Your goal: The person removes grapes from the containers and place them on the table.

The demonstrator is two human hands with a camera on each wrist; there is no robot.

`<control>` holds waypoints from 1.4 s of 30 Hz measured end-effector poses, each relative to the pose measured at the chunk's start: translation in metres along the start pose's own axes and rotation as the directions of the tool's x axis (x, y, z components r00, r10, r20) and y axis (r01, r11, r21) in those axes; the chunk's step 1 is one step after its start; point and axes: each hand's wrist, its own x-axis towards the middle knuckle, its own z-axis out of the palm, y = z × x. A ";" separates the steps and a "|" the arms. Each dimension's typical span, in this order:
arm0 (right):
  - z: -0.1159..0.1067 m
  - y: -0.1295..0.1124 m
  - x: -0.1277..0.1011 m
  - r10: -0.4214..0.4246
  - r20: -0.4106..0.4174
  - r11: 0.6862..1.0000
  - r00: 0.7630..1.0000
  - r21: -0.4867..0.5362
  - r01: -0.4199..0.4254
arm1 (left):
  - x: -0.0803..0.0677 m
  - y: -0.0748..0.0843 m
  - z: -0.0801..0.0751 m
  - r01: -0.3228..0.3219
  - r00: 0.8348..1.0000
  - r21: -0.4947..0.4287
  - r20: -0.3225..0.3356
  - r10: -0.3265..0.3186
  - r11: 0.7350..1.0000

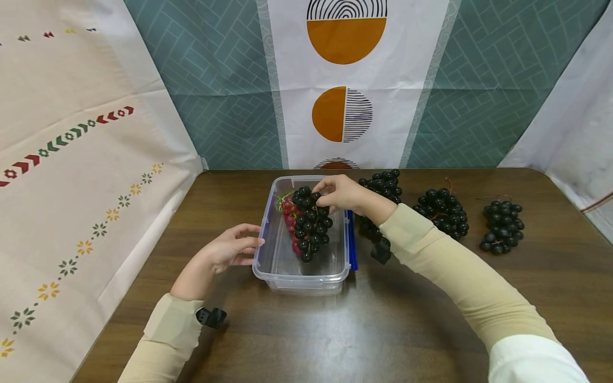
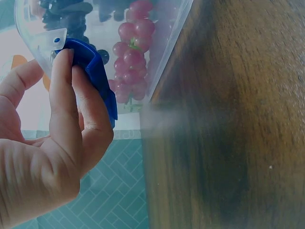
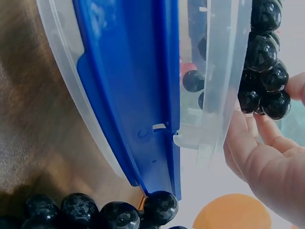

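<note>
1. While my right hand [image 1: 341, 192] pinches the top of a black grape bunch [image 1: 311, 223], that bunch hangs down inside the clear plastic box [image 1: 335, 268], which sits mid-table, a bit toward the far edge.
2. My left hand [image 1: 230, 250] is on the box's left side, fingers curled round the blue latch [image 2: 95, 76] there and gripping it. It's smooth, hard plastic.
3. Box is see-through with rounded corners and a second blue latch [image 1: 351, 242] on its right side. A red grape bunch [image 1: 289, 218] already lies in it, mostly hidden behind the black one.
4. Grapes are round and glossy, kinda beady. Three more black bunches sit on the table [image 1: 383, 330] to the right: one [image 1: 383, 186] just beside the box and partly hidden by my arm, a middle one [image 1: 442, 213], and a far-right one [image 1: 502, 226].
5. Table is dark wood grain with a bit of sheen.
6. No readable writing anywhere; the backdrop only has printed orange circles and tile patterns.
7. Wrist views are super close and blurry at the edges.
</note>
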 end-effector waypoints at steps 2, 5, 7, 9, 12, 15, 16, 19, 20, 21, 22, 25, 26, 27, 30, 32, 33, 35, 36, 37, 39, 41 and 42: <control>0.000 0.000 -0.003 0.012 -0.005 0.999 1.000 0.031 -0.012 | 0.000 0.000 0.000 -0.001 1.000 0.000 0.003 0.001 1.000; -0.001 0.000 -0.006 0.045 -0.018 0.995 0.999 0.088 -0.044 | 0.000 0.001 0.001 -0.001 1.000 -0.005 0.006 0.001 1.000; -0.002 0.000 -0.008 0.065 -0.028 0.990 0.998 0.124 -0.061 | 0.000 0.001 0.001 0.000 1.000 -0.005 0.006 0.000 1.000; -0.003 0.000 -0.011 0.084 -0.043 0.985 0.996 0.157 -0.076 | 0.000 0.002 0.002 0.002 1.000 -0.004 0.004 -0.002 1.000; -0.005 -0.001 -0.015 0.106 -0.069 0.978 0.992 0.188 -0.091 | 0.000 0.002 0.002 0.001 1.000 0.007 0.002 -0.001 1.000; -0.007 -0.002 -0.019 0.131 -0.104 0.970 0.986 0.221 -0.105 | 0.000 0.002 0.003 0.003 1.000 0.015 0.000 -0.003 1.000; -0.008 -0.003 -0.020 0.139 -0.119 0.968 0.983 0.227 -0.110 | 0.000 0.002 0.003 0.004 1.000 0.016 -0.001 -0.004 1.000; -0.011 -0.003 -0.023 0.152 -0.162 0.965 0.975 0.237 -0.111 | 0.000 0.001 0.004 0.007 1.000 0.011 -0.002 -0.007 1.000; -0.012 -0.003 -0.024 0.152 -0.175 0.965 0.973 0.237 -0.109 | 0.000 0.001 0.004 0.007 1.000 0.010 -0.001 -0.007 1.000; -0.013 -0.003 -0.025 0.154 -0.187 0.965 0.970 0.239 -0.107 | 0.000 0.001 0.004 0.006 1.000 0.009 -0.001 -0.006 1.000; -0.014 -0.003 -0.027 0.153 -0.194 0.965 0.969 0.239 -0.105 | 0.000 0.001 0.004 0.006 1.000 0.008 0.000 -0.006 1.000; -0.016 -0.002 -0.030 0.141 -0.210 0.966 0.968 0.244 -0.088 | 0.000 0.000 0.003 0.001 1.000 0.007 0.005 -0.001 1.000; -0.017 -0.003 -0.032 0.139 -0.216 0.966 0.966 0.246 -0.084 | 0.001 0.000 0.003 -0.001 1.000 0.008 0.007 0.001 1.000; -0.017 -0.003 -0.034 0.136 -0.223 0.966 0.965 0.248 -0.079 | 0.001 0.000 0.003 -0.002 1.000 0.008 0.010 0.002 1.000; -0.018 -0.005 -0.040 0.130 -0.242 0.965 0.962 0.254 -0.066 | 0.000 -0.001 0.003 -0.001 1.000 0.010 0.017 0.001 1.000; -0.019 -0.007 -0.045 0.129 -0.254 0.963 0.959 0.261 -0.061 | 0.000 -0.001 0.002 0.001 1.000 0.008 0.017 -0.001 1.000; -0.020 -0.008 -0.048 0.127 -0.258 0.963 0.958 0.264 -0.057 | 0.000 -0.002 0.002 0.002 1.000 0.007 0.015 -0.002 1.000; -0.022 -0.010 -0.053 0.124 -0.268 0.961 0.955 0.272 -0.048 | 0.000 -0.002 0.002 0.001 1.000 0.007 0.013 -0.001 1.000; -0.023 -0.011 -0.056 0.122 -0.275 0.959 0.954 0.279 -0.042 | 0.000 -0.002 0.002 -0.001 1.000 0.006 0.011 0.001 1.000; -0.024 -0.012 -0.059 0.120 -0.281 0.958 0.952 0.283 -0.037 | 0.000 -0.002 0.002 -0.003 1.000 0.004 0.009 0.003 1.000; -0.027 -0.013 -0.065 0.115 -0.293 0.957 0.949 0.289 -0.027 | 0.000 -0.002 0.002 -0.008 1.000 0.003 0.006 0.008 1.000; -0.030 -0.014 -0.071 0.120 -0.304 0.957 0.945 0.289 -0.029 | 0.000 -0.001 0.002 -0.009 1.000 0.002 0.005 0.009 1.000; -0.031 -0.014 -0.073 0.121 -0.306 0.957 0.944 0.289 -0.029 | 0.000 -0.001 0.002 -0.009 1.000 0.002 0.004 0.009 1.000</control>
